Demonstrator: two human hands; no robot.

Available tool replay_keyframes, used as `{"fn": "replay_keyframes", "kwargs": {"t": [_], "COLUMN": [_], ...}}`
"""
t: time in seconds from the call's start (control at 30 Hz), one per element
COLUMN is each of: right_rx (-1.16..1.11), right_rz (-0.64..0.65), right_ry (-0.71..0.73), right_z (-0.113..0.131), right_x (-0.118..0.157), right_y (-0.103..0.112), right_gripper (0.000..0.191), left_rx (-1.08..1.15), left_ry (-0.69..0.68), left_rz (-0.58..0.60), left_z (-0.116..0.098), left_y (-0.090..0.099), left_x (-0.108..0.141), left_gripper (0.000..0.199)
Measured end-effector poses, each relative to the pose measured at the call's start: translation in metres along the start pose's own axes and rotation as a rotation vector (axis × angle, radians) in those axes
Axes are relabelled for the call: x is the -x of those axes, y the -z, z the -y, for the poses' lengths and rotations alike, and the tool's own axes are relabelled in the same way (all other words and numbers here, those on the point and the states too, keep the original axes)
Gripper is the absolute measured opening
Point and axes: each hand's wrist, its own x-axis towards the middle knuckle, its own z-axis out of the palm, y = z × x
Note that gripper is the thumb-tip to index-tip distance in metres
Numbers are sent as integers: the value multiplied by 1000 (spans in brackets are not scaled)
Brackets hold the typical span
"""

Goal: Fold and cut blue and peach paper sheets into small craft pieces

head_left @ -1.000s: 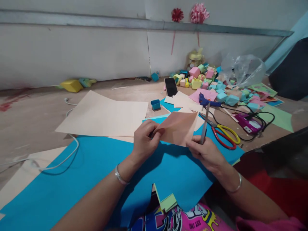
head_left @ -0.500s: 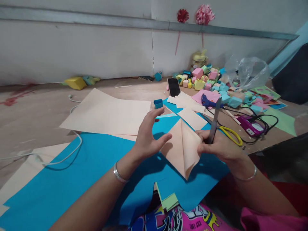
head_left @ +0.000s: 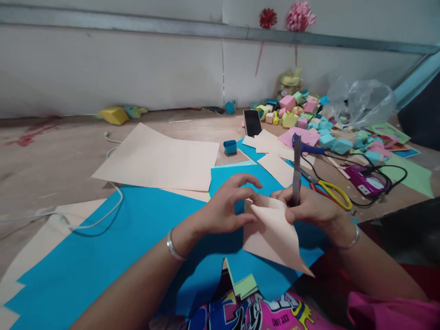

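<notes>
A creased piece of peach paper (head_left: 275,233) is held up above the large blue sheets (head_left: 144,229). My right hand (head_left: 307,206) pinches its upper right edge and also grips a dark blade-like tool (head_left: 296,172) that points upward. At the paper's upper left edge is my left hand (head_left: 233,201), its fingers curved and the thumb apart from them, with the fingertips at or just behind the paper. Whether they press on it is hard to tell.
Yellow-handled scissors (head_left: 332,192), a blue glue gun (head_left: 309,147) and a purple box (head_left: 367,180) with black cords lie right. Behind are a phone (head_left: 252,123), small paper cubes (head_left: 323,123) and a plastic bag (head_left: 364,101). A large peach sheet (head_left: 165,160) and white cable (head_left: 117,206) lie left.
The peach paper has turned, its pointed corner now toward the lower right. My left hand has moved right and down to the paper's edge. The blade in my right hand stands more upright.
</notes>
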Motion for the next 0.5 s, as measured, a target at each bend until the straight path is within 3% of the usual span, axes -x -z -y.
{"fn": "replay_keyframes", "kwargs": {"t": [0.17,0.33,0.4,0.5], "right_rx": [4,79,134,314], "right_rz": [12,-17,-94,-375], "right_ry": [-9,-26,-28,39], "right_z": [-14,-18,-17,-19], "right_x": [-2,2,5,16], "right_y": [6,2,0,3], "right_gripper": [40,39,37,33], "left_rx": [46,-31,-24,-61], "left_ry": [216,253,252,225], "left_rz": [167,184,171,143], "left_z": [2,4,6,8], "left_y": [-2,-2,-3,-4], "left_x": [-2,-2,-1,0], "left_gripper": [20,27,19,11]}}
